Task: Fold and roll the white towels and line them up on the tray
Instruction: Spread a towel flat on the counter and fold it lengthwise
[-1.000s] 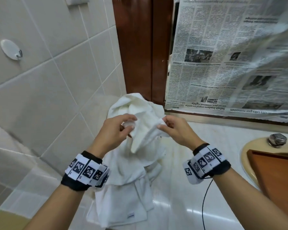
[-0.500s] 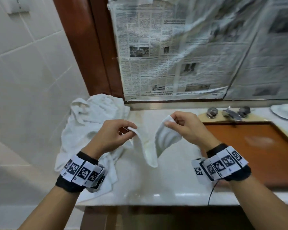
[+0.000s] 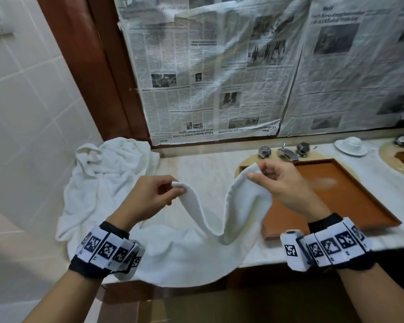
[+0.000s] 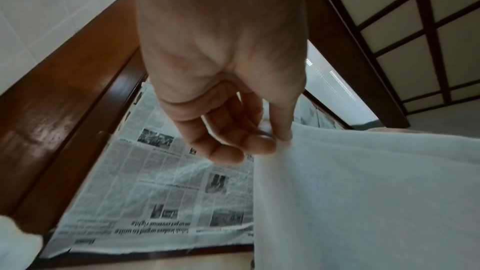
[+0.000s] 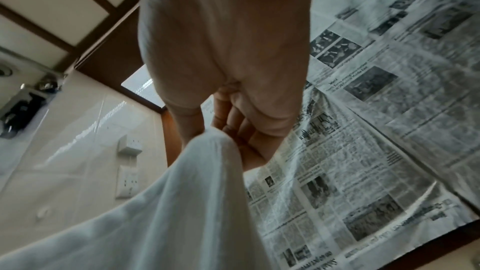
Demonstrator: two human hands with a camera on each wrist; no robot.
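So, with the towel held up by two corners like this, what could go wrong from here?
1. The left hand and right hand only pinch the corners of the white towel; a corner may slip out.
2. Its lower part hangs past the counter edge, so a dropped towel could slide off the counter.
3. The heap of towels lies close on the left and may get dragged along.

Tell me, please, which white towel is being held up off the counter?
The small towel, pinched between left hand and right hand; the other towels lie crumpled at the counter's left end.
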